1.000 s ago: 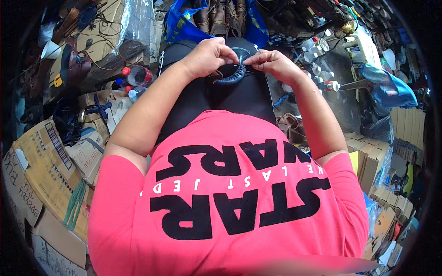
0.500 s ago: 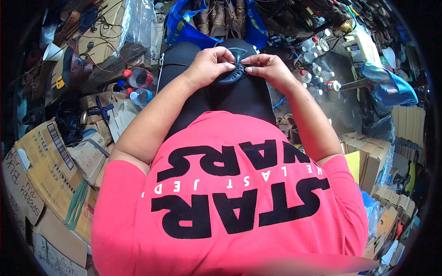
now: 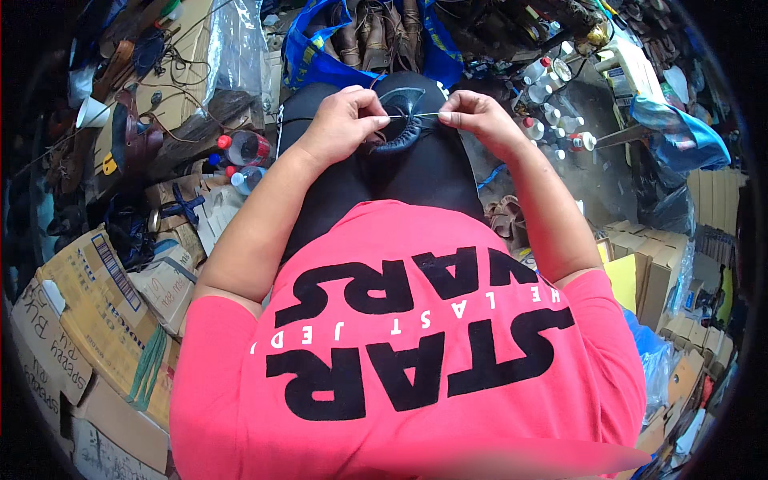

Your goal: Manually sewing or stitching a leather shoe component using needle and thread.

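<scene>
A dark, glossy leather shoe upper [image 3: 398, 142] with a puckered, gathered seam rests on my black-clad thighs. Just left of it, my left hand [image 3: 346, 122] is closed, thumb and fingers pinching the end of a thin pale strand. My right hand [image 3: 478, 118] pinches a similar light-coloured thread [image 3: 428, 115] on the other side. Both strands run to the middle of the leather piece, roughly level with each other. Whether either end carries a needle is too small to tell.
Beyond my knees stands a blue bag [image 3: 308, 58] holding several brown leather shoes [image 3: 376, 42]. Plastic bottles lie at the left [image 3: 244, 149] and stand at the right [image 3: 570, 124]. Cardboard boxes [image 3: 100, 296] are piled on the left, and more cartons [image 3: 640, 268] stack up on the right.
My hands have drawn apart from close against the leather, the right one moving further right, and pale thread now shows stretched between them and the seam.
</scene>
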Action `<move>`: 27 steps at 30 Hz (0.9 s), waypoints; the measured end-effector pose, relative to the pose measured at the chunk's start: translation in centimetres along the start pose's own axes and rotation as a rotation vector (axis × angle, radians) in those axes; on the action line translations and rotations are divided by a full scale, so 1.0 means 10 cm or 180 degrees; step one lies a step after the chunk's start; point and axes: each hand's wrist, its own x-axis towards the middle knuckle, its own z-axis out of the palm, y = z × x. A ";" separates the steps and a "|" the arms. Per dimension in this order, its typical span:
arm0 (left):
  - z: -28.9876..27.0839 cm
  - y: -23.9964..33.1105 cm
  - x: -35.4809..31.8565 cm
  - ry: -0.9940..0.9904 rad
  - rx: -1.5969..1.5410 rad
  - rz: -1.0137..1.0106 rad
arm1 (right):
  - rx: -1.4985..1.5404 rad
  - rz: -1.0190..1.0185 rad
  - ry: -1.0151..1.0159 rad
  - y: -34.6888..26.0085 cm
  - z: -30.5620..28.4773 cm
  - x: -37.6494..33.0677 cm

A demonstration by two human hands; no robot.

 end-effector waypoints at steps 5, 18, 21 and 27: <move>0.09 0.16 0.05 -0.0204 0.0930 0.0132 | -0.0712 -0.0114 0.0117 0.08 -0.04 -0.13; 0.13 0.13 0.15 -0.0530 0.1039 0.0029 | -0.0604 -0.0053 0.0094 0.07 0.06 -0.13; 0.10 0.12 0.12 -0.0559 0.1081 0.0082 | -0.0148 0.0056 -0.0133 -0.06 -0.09 -0.23; 0.11 0.21 0.18 -0.0704 0.1363 0.0419 | -0.2521 -0.0680 0.0931 -0.15 -0.54 0.05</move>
